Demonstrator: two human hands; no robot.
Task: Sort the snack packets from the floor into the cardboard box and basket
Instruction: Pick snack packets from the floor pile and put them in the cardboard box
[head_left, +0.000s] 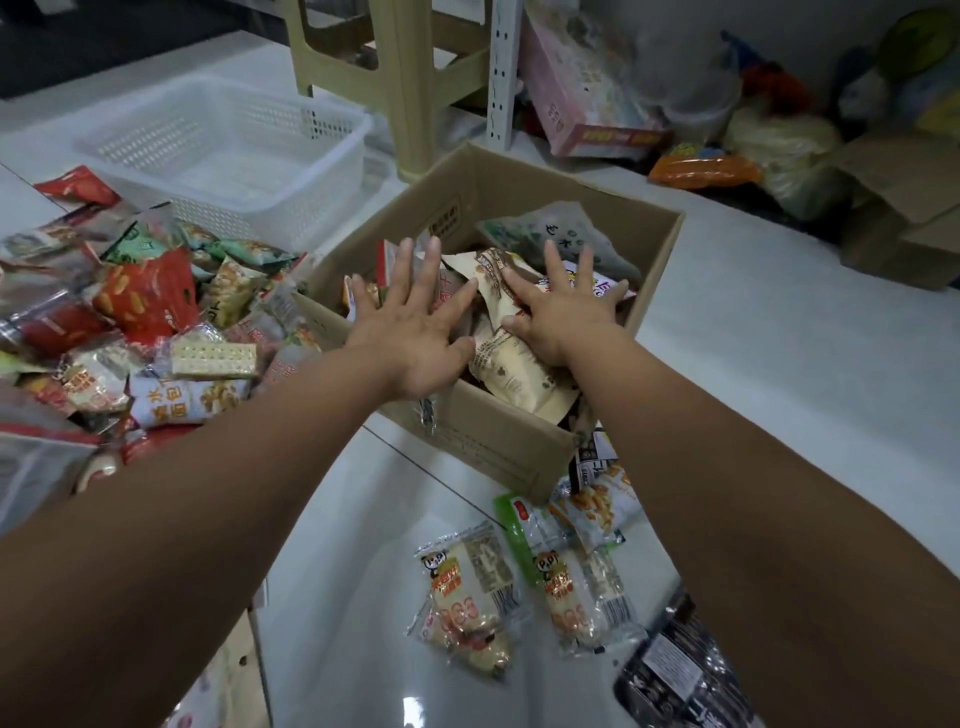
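A brown cardboard box (493, 447) stands on the white floor in the middle, filled with snack packets. My left hand (415, 322) and my right hand (561, 306) lie flat with fingers spread on the packets inside it, pressing on a beige packet (514, 374). A white plastic basket (228, 150) sits behind the box to the left and looks empty. A large heap of mixed snack packets (145, 322) lies on the floor at the left. Several more packets (524, 587) lie on the floor in front of the box.
A beige plastic stool (400, 73) stands behind the box. At the back right are a pink carton (576, 88), bags and another cardboard box (909, 213). A dark packet (680, 670) lies at the lower right. Bare white floor lies right of the box.
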